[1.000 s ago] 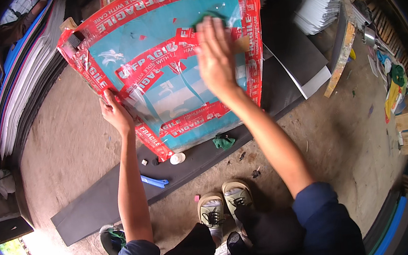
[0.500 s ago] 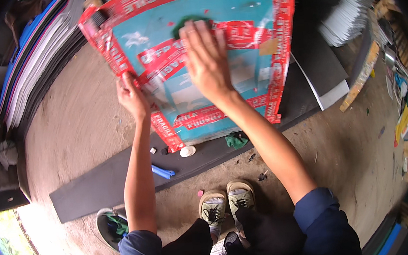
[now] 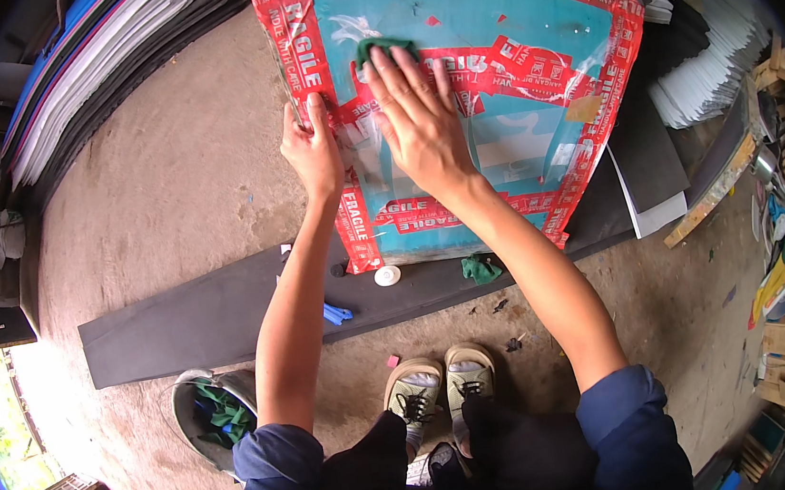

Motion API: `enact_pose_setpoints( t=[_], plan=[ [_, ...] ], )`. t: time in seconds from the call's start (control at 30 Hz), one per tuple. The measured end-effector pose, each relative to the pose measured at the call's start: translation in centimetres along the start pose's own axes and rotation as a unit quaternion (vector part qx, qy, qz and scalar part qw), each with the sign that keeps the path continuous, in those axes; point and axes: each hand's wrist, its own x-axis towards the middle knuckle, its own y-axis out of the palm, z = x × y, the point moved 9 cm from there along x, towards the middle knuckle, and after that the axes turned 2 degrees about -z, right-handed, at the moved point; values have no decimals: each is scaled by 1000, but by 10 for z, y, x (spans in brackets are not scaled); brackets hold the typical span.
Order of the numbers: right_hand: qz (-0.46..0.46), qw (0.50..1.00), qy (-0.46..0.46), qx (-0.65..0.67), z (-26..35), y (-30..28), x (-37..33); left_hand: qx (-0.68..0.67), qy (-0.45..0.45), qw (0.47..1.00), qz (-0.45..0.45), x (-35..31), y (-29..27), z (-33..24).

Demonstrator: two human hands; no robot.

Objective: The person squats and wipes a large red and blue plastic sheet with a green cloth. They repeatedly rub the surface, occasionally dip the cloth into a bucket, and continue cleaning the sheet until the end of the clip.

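A wide teal panel (image 3: 473, 12) stands tilted in front of me, bordered and crossed with red printed tape. My left hand (image 3: 314, 153) grips its left edge, thumb on the taped front. My right hand (image 3: 424, 136) lies over the panel's face with fingers spread, pressing a dark green cloth (image 3: 372, 48) against the surface near a whitish mark. The panel's lower edge meets a long black board (image 3: 181, 325) on the floor. By that edge lie a round white lid-like piece (image 3: 387, 275), a crumpled green rag (image 3: 480, 269) and a small blue item (image 3: 336, 314).
A grey bucket (image 3: 186, 410) holding green and blue scraps stands beside my left forearm. Stacked sheets (image 3: 99, 94) curve along the left, with more white sheets (image 3: 710, 78) at the right. A wooden-edged piece (image 3: 712, 192) and mixed clutter (image 3: 781, 252) line the right side.
The panel now sits farther right in view, its left edge more upright. My right hand has slid the cloth leftward across the panel, close to the white mark. My left hand still grips the edge.
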Motion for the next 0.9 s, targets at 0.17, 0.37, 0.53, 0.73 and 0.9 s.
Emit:
enact_pose_setpoints(
  t=[0.17,0.37,0.53,0.73,0.9],
  plan=[
    [19,988,-11,-156,-45,-39,3,-2,-25,1000,14,4,-6,5],
    [-26,998,16,-53,-17,-21,7,-34,5,998,47,0,3,-3],
    [169,985,-12,26,17,-13,-90,-25,-4,991,132,-11,-13,21],
    [359,912,70,188,57,13,-259,31,-58,976,206,-60,-23,65],
    [237,936,166,199,15,-19,-267,26,-26,975,218,-66,-29,66]
  ],
)
